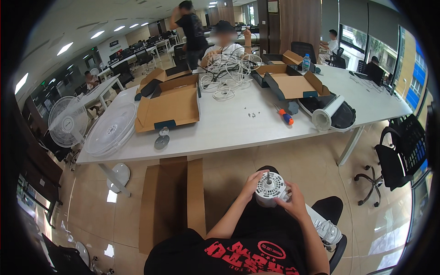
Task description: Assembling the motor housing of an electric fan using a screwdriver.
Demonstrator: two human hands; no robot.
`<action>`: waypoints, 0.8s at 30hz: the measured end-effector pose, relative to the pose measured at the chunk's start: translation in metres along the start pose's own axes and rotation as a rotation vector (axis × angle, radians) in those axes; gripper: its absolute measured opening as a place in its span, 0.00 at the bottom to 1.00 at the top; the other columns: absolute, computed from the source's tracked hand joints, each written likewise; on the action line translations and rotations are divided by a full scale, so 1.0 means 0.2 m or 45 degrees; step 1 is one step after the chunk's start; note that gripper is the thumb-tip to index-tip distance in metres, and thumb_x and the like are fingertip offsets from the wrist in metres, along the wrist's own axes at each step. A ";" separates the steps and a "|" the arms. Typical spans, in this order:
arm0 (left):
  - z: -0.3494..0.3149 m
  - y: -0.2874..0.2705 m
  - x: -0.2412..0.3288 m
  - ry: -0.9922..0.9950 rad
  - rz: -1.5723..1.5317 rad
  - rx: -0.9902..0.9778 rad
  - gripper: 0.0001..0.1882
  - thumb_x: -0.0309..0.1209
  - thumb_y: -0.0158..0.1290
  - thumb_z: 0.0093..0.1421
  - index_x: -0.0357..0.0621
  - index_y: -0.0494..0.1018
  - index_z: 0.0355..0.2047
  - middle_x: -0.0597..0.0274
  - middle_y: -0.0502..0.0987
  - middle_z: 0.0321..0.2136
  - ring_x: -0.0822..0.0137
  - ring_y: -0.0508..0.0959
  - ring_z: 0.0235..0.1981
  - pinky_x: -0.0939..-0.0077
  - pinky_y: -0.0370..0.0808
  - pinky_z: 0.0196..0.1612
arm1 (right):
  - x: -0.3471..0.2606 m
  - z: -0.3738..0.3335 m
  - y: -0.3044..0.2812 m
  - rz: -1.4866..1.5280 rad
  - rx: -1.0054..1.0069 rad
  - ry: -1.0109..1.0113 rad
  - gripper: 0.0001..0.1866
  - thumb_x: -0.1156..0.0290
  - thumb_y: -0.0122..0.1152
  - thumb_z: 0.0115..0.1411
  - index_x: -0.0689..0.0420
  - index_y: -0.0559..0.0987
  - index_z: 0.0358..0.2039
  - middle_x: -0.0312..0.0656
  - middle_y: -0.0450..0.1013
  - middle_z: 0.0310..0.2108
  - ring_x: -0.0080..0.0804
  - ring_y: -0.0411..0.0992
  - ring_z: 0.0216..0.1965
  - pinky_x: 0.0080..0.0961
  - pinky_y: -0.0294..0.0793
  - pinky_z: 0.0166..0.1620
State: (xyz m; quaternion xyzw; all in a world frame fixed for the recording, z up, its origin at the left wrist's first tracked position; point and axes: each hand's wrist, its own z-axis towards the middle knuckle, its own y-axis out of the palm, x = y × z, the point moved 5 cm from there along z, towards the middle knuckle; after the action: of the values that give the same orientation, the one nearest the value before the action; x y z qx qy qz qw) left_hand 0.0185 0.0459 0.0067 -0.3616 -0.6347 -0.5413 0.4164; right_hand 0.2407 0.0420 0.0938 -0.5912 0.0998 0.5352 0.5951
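Over my lap I hold a white fan motor housing (271,187), its slotted round face turned up and a metal shaft standing at the centre. My left hand (250,187) is closed round its left side, the fingertips at the far rim. On the near right side my right hand (294,202) grips it, thumb on the front. Beyond my right wrist lies a white fan part (316,217) beside a bundled white cord (329,232); whether it joins the housing is hidden by my hand.
On the white table (220,133) are fan grilles (112,128), open cardboard boxes (168,106), tangled cables (229,73), small screws (252,113), a screwdriver (286,117) and a white tube (327,113). An open carton (195,197) stands left of my legs. A person (224,46) sits opposite.
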 end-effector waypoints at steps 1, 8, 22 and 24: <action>-0.01 -0.01 0.00 -0.002 0.012 0.030 0.23 0.39 0.44 0.80 0.36 0.74 0.64 0.58 0.83 0.54 0.71 0.82 0.53 0.75 0.78 0.58 | 0.00 -0.01 0.01 0.006 -0.016 0.012 0.45 0.53 0.82 0.52 0.63 0.72 0.64 0.54 0.75 0.56 0.49 0.77 0.52 0.40 0.77 0.56; -0.05 -0.02 0.03 0.029 -0.042 -0.029 0.24 0.39 0.42 0.81 0.35 0.73 0.65 0.56 0.81 0.58 0.67 0.81 0.58 0.71 0.76 0.63 | 0.02 0.00 0.05 -0.102 -0.035 -0.088 0.48 0.47 0.77 0.56 0.63 0.68 0.68 0.57 0.73 0.60 0.54 0.76 0.58 0.43 0.77 0.58; -0.47 -0.25 0.12 0.171 -0.141 0.382 0.22 0.39 0.42 0.81 0.36 0.74 0.62 0.56 0.81 0.57 0.68 0.81 0.57 0.71 0.75 0.62 | -0.16 0.06 0.29 -0.193 -0.505 -0.083 0.47 0.43 0.69 0.60 0.47 0.64 0.75 0.60 0.83 0.45 0.59 0.83 0.44 0.46 0.80 0.49; -0.56 -0.30 0.13 0.199 -0.130 0.478 0.22 0.39 0.42 0.81 0.36 0.74 0.62 0.57 0.81 0.56 0.68 0.81 0.57 0.71 0.75 0.62 | -0.21 0.05 0.33 -0.190 -0.519 -0.182 0.47 0.40 0.69 0.60 0.47 0.65 0.74 0.58 0.83 0.43 0.59 0.83 0.42 0.48 0.80 0.48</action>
State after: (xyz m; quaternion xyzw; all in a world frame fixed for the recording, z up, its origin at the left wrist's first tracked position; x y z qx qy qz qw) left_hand -0.0302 -0.0744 0.0157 -0.2020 -0.7077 -0.4605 0.4963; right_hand 0.1682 0.0104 0.0877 -0.6655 -0.0966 0.5393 0.5069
